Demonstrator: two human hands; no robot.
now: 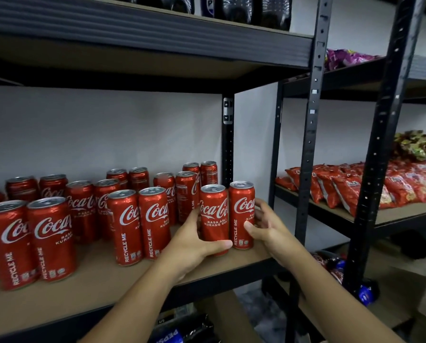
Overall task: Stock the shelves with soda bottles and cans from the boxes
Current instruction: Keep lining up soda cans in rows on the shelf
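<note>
Rows of red cans (51,236) stand upright in pairs across the shelf (103,290), with bare board along its front edge. Between the nearest pair and the 2 held ones runs a narrow gap, filled by the left hand (194,246), which grasps the left can (213,219), thumb across its base. Just beside it, the right can (241,214) stands near the shelf's right edge, grasped by the right hand (269,226). Beyond the post (308,169) lie chip bags (343,191).

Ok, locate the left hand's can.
Head view: front row's second can from the shelf's right end, in the left hand, beside the right hand's last can.
</note>
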